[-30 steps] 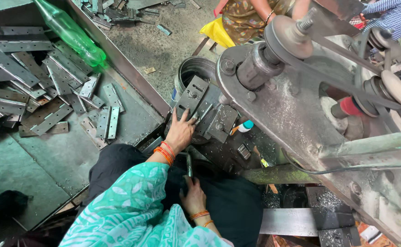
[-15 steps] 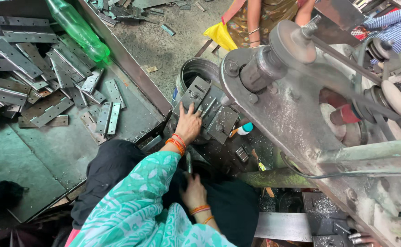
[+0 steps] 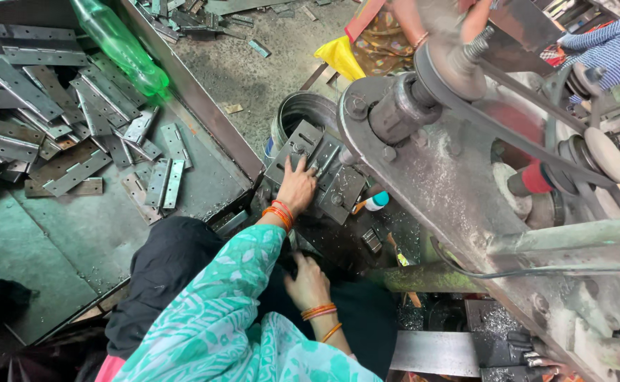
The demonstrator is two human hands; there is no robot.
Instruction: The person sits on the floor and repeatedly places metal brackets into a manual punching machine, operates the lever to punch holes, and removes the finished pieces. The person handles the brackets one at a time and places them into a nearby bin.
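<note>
Resting on the grey metal die block (image 3: 317, 166) beneath the press machine (image 3: 458, 184), the left hand (image 3: 297, 185) lies flat, fingers spread and touching its plate. The right hand (image 3: 308, 283) sits lower on the lap, fingers curled; what it grips cannot be told. Loose metal strips (image 3: 76, 134) and a green plastic bottle (image 3: 119, 46) fill the tray (image 3: 204, 106) leftward.

The sleeve (image 3: 232, 304) was turquoise with a white leaf print. Orange bangles (image 3: 279, 213) ringed the wrist of the left hand (image 3: 297, 185). The metal strips (image 3: 62, 134) were dull grey, the plastic bottle (image 3: 120, 48) bright green, the cloth (image 3: 338, 56) yellow, the trousers (image 3: 161, 276) black.
</note>
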